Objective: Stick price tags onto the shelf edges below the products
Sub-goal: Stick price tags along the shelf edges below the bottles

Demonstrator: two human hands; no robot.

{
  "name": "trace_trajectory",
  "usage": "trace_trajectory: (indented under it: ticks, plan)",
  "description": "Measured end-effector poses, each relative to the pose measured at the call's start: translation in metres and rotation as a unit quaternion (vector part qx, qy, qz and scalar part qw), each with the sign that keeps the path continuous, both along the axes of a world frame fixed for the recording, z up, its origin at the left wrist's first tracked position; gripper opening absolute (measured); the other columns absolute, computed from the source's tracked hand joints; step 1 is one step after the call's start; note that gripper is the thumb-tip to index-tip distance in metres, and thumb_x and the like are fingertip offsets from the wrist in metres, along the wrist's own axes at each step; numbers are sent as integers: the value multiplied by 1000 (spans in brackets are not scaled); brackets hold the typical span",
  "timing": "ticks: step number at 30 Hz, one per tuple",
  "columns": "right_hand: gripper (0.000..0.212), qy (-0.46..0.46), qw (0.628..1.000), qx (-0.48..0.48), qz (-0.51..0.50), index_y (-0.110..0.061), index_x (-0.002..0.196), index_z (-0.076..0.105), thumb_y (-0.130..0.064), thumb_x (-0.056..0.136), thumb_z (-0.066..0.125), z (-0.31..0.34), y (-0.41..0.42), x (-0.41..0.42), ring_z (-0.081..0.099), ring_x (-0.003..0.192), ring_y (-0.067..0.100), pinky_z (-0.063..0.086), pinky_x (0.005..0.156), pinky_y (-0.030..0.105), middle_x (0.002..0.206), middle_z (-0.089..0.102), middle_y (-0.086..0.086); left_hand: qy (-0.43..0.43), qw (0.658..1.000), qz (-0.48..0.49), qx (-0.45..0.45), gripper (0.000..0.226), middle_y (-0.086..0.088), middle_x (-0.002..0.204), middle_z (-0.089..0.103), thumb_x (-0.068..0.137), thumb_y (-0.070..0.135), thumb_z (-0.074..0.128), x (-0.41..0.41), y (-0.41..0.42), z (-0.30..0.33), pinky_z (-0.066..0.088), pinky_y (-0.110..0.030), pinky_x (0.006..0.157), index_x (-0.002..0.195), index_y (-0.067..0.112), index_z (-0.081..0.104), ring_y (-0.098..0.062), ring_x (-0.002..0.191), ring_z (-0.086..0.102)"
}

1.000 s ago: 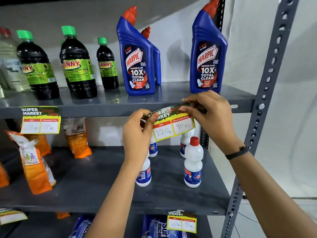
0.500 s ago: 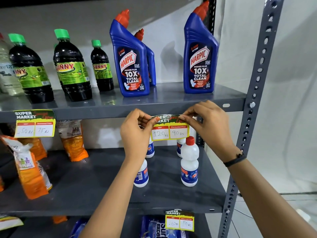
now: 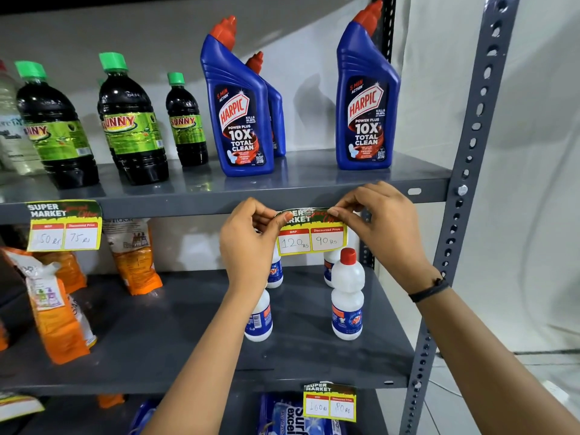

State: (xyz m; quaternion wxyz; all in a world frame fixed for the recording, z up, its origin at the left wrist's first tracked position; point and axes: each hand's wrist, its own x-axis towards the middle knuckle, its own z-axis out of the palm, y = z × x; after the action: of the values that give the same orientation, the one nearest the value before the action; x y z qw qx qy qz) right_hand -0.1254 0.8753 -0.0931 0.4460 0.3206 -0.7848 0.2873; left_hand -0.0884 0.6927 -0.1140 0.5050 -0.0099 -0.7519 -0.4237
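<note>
Both hands are up at the front edge of the upper shelf point(image 3: 361, 193), each pinching a top corner of one price tag point(image 3: 312, 235): the left hand point(image 3: 251, 240) closed on the left corner, the right hand point(image 3: 381, 221) closed on the right corner, thumb and forefinger together on the paper. The step in hand looks like sticking this tag, marked 120 and 90, onto the shelf edge below the blue Harpic bottles point(image 3: 240, 111), between the two front ones and nearer the right end of the shelf. Its top strip lies against the edge while the yellow lower part hangs below; whether it has bonded I cannot tell. Next, I judge, the top strip needs pressing flat and level along the edge before the fingers let go. The rack is grey steel with a slotted upright point(image 3: 470, 152) at its right corner and a pale sheet behind; another tag point(image 3: 64, 226) already hangs near the left end of the same edge, and a third tag point(image 3: 329, 403) on the edge of the shelf below
</note>
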Motion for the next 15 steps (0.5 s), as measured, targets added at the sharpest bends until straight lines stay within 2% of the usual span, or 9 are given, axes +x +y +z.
trace_trajectory:
  ticks: [4,8,12,15]
  plan:
    - [17,-17,999,-26,17,-12,80,68,-29,81,69,1,0,1,57,73,15,47,59,30,76,69,3,1,1000,25,1,22,7,69,65,75,32,73,6,1,6,51,-35,58,68,20,56,-8,64,59]
    - [15,-33,995,-87,33,-18,80,67,-33,82,67,9,-1,1,58,73,12,51,60,30,77,67,-4,17,1000,25,5,21,6,69,65,75,31,74,8,4,20,49,-33,57,68,20,57,-10,63,58]
    - [12,-46,992,-117,11,-24,79,65,-35,82,68,14,-4,0,60,69,10,52,57,32,76,67,-9,13,999,38,-11,22,14,63,60,74,33,74,5,5,31,45,-25,53,68,21,57,-4,59,57]
    - [12,-46,992,-118,-1,-22,79,66,-34,82,69,16,-6,0,58,67,10,53,58,35,77,68,-7,1,998,49,-29,22,16,63,56,75,33,73,3,5,33,45,-26,54,70,20,57,-3,59,55]
